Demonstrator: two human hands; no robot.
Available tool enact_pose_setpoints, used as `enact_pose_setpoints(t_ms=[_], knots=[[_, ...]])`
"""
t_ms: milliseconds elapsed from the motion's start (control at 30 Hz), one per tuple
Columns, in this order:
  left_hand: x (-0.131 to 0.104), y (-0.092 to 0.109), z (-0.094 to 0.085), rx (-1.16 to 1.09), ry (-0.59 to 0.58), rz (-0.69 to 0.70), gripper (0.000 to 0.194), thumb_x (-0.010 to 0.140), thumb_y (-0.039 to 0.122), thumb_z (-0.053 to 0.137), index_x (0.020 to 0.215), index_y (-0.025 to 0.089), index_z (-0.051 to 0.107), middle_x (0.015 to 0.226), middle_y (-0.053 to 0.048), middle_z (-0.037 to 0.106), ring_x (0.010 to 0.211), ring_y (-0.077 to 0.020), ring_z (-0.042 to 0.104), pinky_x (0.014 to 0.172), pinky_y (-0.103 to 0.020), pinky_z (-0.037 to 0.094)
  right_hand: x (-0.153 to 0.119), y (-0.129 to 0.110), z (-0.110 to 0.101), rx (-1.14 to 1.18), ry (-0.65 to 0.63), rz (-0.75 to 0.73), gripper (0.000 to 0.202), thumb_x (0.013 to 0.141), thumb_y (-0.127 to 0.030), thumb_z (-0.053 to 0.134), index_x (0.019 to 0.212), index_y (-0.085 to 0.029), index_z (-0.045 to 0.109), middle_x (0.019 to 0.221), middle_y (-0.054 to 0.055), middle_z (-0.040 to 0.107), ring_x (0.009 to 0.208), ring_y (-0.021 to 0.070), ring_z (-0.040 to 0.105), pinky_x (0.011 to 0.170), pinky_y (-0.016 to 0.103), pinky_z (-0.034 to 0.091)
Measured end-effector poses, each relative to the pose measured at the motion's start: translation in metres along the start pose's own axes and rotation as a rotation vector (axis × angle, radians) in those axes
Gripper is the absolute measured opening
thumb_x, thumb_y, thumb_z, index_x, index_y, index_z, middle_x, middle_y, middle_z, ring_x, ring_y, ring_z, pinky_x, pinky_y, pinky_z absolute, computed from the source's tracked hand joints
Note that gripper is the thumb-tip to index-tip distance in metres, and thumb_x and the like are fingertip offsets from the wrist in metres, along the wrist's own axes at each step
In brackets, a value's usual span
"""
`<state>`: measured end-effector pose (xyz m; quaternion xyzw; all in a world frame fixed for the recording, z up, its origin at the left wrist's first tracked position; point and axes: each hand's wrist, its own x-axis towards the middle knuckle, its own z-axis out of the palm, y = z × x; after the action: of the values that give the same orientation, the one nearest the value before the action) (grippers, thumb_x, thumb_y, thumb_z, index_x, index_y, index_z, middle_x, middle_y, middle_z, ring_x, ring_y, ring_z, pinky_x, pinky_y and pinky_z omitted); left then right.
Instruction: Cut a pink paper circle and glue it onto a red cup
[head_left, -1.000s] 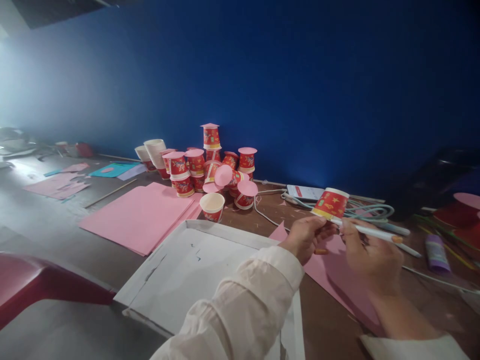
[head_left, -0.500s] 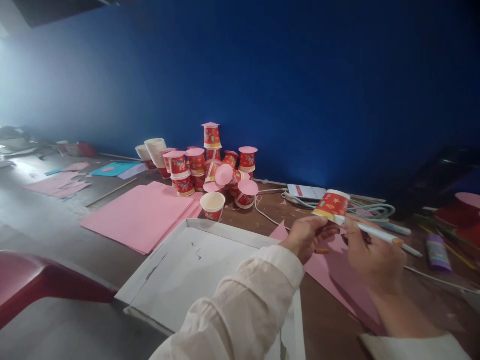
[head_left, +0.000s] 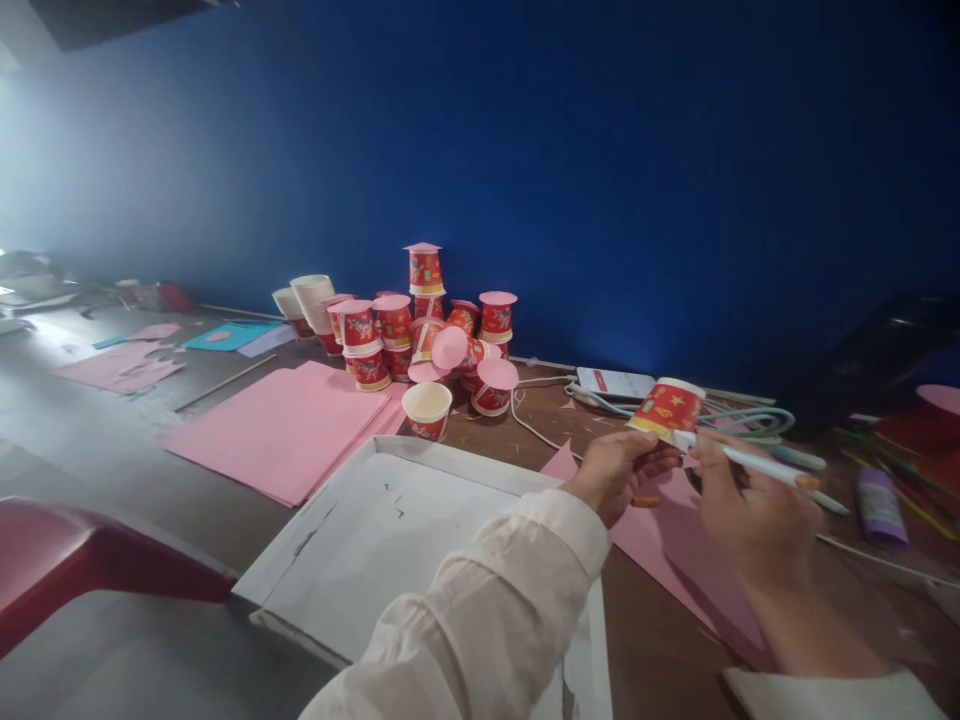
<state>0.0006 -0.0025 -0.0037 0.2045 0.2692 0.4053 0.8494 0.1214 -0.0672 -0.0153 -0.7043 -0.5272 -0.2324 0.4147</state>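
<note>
My left hand (head_left: 619, 470) grips a red paper cup (head_left: 670, 408) by its yellow-banded rim. The cup is tilted, base upward, and shows a gold star. A small orange stick-like piece (head_left: 645, 502) pokes out below my left fingers; whether they hold it is unclear. My right hand (head_left: 757, 510) is closed around a white marker pen (head_left: 761, 464) with an orange rear end. The pen's front end meets the cup's rim close to my left fingertips. Pink paper (head_left: 682, 545) lies on the table under both hands.
Red cups (head_left: 394, 325) with pink paper discs stand stacked by the blue wall. One upright cup (head_left: 427, 408) is in front. A white tray (head_left: 442, 460), pink sheets (head_left: 277, 425), a phone (head_left: 615, 383), cables (head_left: 757, 420) and a purple glue stick (head_left: 881, 508) lie around.
My right hand and the pen have shifted very slightly to the right, and the view has moved a little. Both hands keep their holds on the cup and pen.
</note>
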Motion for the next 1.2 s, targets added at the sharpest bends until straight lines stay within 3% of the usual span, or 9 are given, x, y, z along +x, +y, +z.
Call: enact_pose_setpoints(t_ms=[233, 700, 867, 1200], knots=[[0.0022, -0.0018, -0.0013, 0.023, -0.002, 0.019, 0.02, 0.09, 0.005, 0.058, 0.078, 0.011, 0.073, 0.072, -0.009, 0.075, 0.071, -0.015, 0.073, 0.082, -0.026, 0.061, 0.0, 0.0033, 0.0015, 0.007, 0.013, -0.04, 0.058, 0.106, -0.059, 0.046, 0.105, -0.014, 0.083, 0.093, 0.018, 0.084, 0.092, 0.0364, 0.079, 0.078, 0.042, 0.056], [-0.0005, 0.0009, 0.0017, -0.019, -0.003, 0.004, 0.026, 0.093, 0.002, 0.055, 0.076, 0.009, 0.074, 0.07, -0.009, 0.073, 0.062, -0.0121, 0.068, 0.078, -0.023, 0.058, 0.002, -0.0007, -0.0025, 0.015, -0.009, -0.025, 0.054, 0.106, -0.057, 0.046, 0.107, -0.017, 0.083, 0.098, 0.018, 0.084, 0.095, 0.0384, 0.078, 0.079, 0.044, 0.055], [0.0018, -0.0011, -0.0004, -0.011, 0.004, 0.018, 0.022, 0.091, 0.002, 0.058, 0.076, 0.009, 0.074, 0.071, -0.01, 0.073, 0.064, -0.0133, 0.069, 0.081, -0.025, 0.058, 0.0007, 0.0055, 0.0022, 0.022, 0.01, -0.041, 0.056, 0.105, -0.06, 0.048, 0.101, -0.017, 0.082, 0.088, 0.017, 0.083, 0.088, 0.0375, 0.077, 0.076, 0.044, 0.054], [0.0033, -0.002, -0.0008, 0.026, -0.005, 0.013, 0.021, 0.09, 0.004, 0.058, 0.077, 0.01, 0.074, 0.071, -0.009, 0.074, 0.064, -0.0121, 0.07, 0.076, -0.022, 0.059, 0.0014, 0.0047, 0.0018, -0.005, 0.032, -0.069, 0.05, 0.106, -0.053, 0.051, 0.105, -0.015, 0.084, 0.092, 0.017, 0.084, 0.091, 0.037, 0.079, 0.079, 0.044, 0.057]])
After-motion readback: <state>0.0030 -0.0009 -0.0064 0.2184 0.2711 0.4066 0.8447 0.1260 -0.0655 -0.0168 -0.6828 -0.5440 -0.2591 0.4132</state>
